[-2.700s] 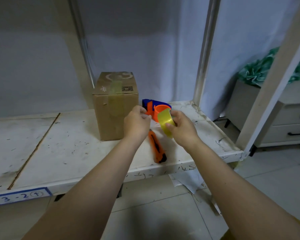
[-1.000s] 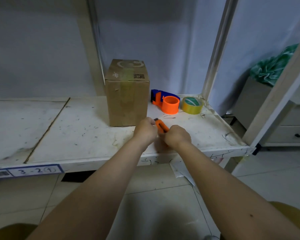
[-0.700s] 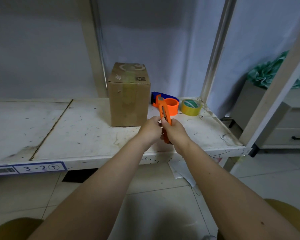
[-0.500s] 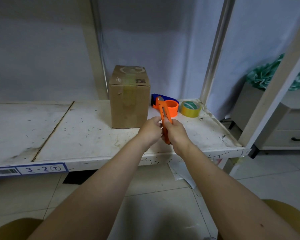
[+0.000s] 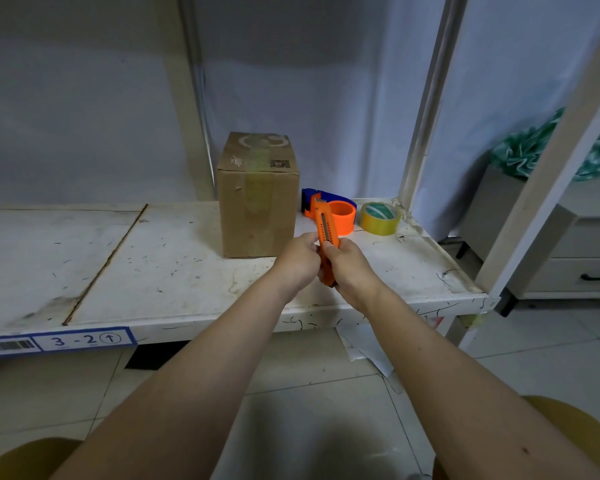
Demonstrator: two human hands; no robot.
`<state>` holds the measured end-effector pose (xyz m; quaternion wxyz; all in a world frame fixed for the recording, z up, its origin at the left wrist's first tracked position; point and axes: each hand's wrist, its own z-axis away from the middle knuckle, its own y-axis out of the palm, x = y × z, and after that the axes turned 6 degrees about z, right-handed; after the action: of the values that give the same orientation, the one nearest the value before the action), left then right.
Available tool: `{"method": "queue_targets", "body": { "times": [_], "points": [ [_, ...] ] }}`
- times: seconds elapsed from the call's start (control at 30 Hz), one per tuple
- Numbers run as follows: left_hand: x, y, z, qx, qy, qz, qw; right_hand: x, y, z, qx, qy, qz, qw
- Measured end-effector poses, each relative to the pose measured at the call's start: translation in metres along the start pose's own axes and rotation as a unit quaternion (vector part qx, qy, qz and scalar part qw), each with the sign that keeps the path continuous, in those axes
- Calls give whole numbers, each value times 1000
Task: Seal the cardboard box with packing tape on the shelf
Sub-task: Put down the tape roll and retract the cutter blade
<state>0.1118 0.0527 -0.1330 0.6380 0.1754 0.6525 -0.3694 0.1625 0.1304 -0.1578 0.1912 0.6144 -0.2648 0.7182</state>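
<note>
A small cardboard box stands upright on the white shelf, with a strip of tape running over its top and down its front. Just right of it sit an orange and blue tape dispenser and a yellow roll of packing tape. Above the shelf's front part, an orange utility knife points up and away from me. My right hand grips its handle. My left hand pinches its side, thumb near the slider. Both hands are apart from the box.
White uprights frame the shelf at the back and right. A label reading 3-2 is stuck on the shelf's front edge. A grey drawer unit with green plastic on top stands to the right. Paper lies on the tiled floor.
The tape roll went from my right hand onto the shelf beside the dispenser. Both hands then picked the knife up off the shelf and tilted it upright; it has barely moved since.
</note>
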Motion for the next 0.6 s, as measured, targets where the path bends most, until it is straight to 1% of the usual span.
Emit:
{"method": "queue_targets", "body": {
  "times": [0.23, 0.4, 0.47, 0.53, 0.6],
  "points": [
    [-2, 0, 1, 3, -7, -1, 1000, 1, -1, -1, 23, 4, -3, 1000],
    [0, 0, -2, 2, -8, 6, 1000, -2, -2, -5, 33, 1, 15, 999],
    [2, 0, -3, 5, -11, 13, 1000, -2, -3, -5, 38, 6, -2, 999],
    [3, 1, -4, 8, -14, 15, 1000, -4, -4, -8, 40, 26, -47, 998],
    [3, 0, -6, 10, -26, 13, 1000, -7, -6, -14, 25, 51, -68, 996]
  ]
}}
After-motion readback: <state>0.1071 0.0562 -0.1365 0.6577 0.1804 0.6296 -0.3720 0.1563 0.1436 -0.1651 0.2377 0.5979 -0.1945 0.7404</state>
